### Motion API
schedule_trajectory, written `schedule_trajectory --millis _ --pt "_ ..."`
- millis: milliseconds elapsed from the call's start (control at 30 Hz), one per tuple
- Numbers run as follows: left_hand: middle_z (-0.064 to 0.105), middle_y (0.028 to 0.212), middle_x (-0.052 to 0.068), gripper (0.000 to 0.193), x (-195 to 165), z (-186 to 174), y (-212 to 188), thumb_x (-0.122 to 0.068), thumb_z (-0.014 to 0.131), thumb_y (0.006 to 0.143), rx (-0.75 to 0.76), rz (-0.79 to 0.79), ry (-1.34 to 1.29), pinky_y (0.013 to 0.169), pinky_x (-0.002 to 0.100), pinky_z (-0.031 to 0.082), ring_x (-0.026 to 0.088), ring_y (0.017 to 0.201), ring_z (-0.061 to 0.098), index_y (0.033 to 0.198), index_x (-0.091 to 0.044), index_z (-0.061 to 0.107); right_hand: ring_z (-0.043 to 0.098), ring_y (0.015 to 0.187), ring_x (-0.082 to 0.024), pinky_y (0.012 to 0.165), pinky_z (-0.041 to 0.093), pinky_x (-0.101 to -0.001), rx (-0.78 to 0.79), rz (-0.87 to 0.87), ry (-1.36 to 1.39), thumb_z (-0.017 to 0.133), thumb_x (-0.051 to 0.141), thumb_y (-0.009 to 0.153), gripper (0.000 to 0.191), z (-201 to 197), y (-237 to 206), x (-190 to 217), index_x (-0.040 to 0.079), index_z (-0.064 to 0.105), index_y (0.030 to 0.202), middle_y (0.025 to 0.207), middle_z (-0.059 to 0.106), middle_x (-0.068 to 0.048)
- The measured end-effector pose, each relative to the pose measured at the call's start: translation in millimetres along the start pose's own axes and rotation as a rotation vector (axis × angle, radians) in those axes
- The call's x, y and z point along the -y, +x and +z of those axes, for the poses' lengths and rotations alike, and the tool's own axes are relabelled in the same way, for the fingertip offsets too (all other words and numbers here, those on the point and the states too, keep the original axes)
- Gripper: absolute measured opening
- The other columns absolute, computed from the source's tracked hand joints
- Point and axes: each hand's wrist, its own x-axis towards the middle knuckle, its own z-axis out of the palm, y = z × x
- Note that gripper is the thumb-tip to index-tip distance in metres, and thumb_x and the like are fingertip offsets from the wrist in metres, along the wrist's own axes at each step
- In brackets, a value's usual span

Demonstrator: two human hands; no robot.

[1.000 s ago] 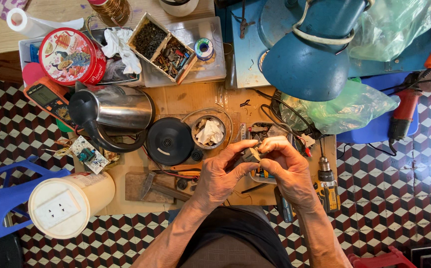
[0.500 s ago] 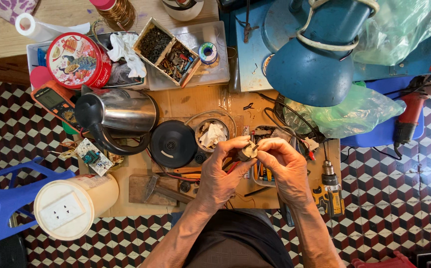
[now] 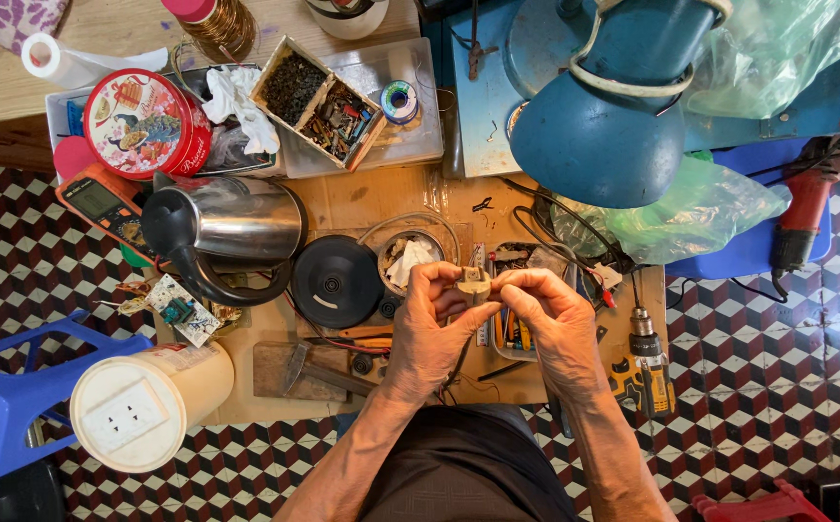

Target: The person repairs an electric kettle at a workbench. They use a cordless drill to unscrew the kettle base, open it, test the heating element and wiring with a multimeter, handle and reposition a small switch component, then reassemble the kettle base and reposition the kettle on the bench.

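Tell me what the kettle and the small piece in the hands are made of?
The kettle looks like shiny polished metal, since it mirrors light, with a black, probably plastic, handle. The small piece pinched between the left hand and right hand looks matte beige, maybe plastic or ceramic; too small to tell.

A floor of red, black and white cube-patterned tiles (image 3: 778,367) is seen beneath a low, cardboard-covered work board (image 3: 362,198). A blue plastic stool (image 3: 4,406) is placed left; a blue metal desk lamp (image 3: 599,126) is set above.
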Motion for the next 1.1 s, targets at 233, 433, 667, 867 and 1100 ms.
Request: schedule_trajectory --millis 233,433,667,867,1100 --pt "0.069 0.121 0.014 0.056 -5 0 3 -0.011 0.077 0.089 0.034 -0.066 -0.03 0.091 0.029 0.064 0.018 0.109 0.073 0.135 -0.004 0.047 0.068 0.102 -0.017 0.095 0.056 -0.0322 -0.035 0.027 0.018 0.06 0.009 0.101 0.023 -1 1 4 -0.002 0.066 0.119 0.11 0.073 -0.011" --pt "0.072 0.104 0.009 0.048 2 -12 2 -0.015 0.076 0.088 0.014 -0.21 -0.032 0.074 0.026 0.061 0.013 0.09 0.071 0.132 -0.007 0.057 0.069 0.096 -0.019 0.088 0.057 -0.0321 -0.364 -0.084 -0.022 0.057 0.008 0.103 0.025 -60 -6 -3 -0.004 0.063 0.124 0.111 0.07 -0.015" --pt "0.06 0.088 0.004 0.029 17 -46 -2 -0.019 0.072 0.098 -0.083 -0.219 -0.365 0.066 0.029 0.043 0.013 0.075 0.055 0.118 -0.007 0.056 0.067 0.086 -0.017 0.079 0.053 -0.0286 -0.585 0.013 -0.187 0.061 0.011 0.101 0.028 -141 -25 -54 -0.005 0.063 0.124 0.103 0.072 -0.015" --pt "0.064 0.105 0.008 0.057 -2 -62 -4 -0.023 0.063 0.089 -0.178 -0.302 -0.743 0.072 0.029 0.045 0.016 0.083 0.055 0.139 0.001 0.052 0.07 0.09 -0.029 0.079 0.055 -0.0391 -0.372 0.001 -1.091 0.071 0.021 0.09 0.035 -117 -36 -121 0.002 0.067 0.119 0.103 0.073 -0.016" --pt "0.063 0.106 0.003 0.08 -9 -82 -15 -0.024 0.07 0.095 -0.06 -0.264 -0.497 0.092 0.029 0.049 0.013 0.097 0.059 0.159 0.006 0.033 0.065 0.094 -0.038 0.077 0.054 -0.049 -0.177 -0.082 -1.589 0.077 0.019 0.08 0.041 -95 -26 -143 0.003 0.062 0.114 0.105 0.062 -0.017"
